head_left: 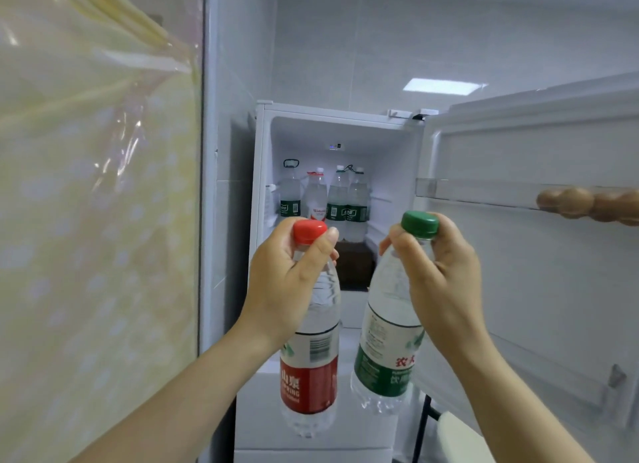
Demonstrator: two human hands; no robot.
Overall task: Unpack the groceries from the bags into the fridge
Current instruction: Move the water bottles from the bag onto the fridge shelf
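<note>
Two water bottles hang in the air in front of the open fridge (pixel 262 186), one in each grip, side by side and not touching. The red-capped bottle (pixel 309 376), with a red and white label, hangs about upright. The left grip (pixel 290 283) grasps it with thumb and fingers curled round the neck just under the cap. The green-capped bottle (pixel 383 352), with a green and white label, is tilted so that its cap leans to the right. The right grip (pixel 439 276) is clenched round its neck below the cap in the same way. Neither bottle is inside the fridge.

Behind them, on a shelf deep in the compartment, four more bottles stand in a row. Three have green labels (pixel 289 200) (pixel 337 200) (pixel 358 200). One has a red and white label (pixel 316 200) and stands second from the left. Below that shelf sits something dark brown (pixel 354 258); what it is cannot be told.

The fridge door (pixel 539 289) stands open to the right. Its clear upper rack (pixel 466 189) holds a row of brown eggs (pixel 577 203), four countable before the edge cuts the row.

A yellowish plastic sheet (pixel 96 220) fills the left side, and one ceiling light panel (pixel 444 85) glows above.
</note>
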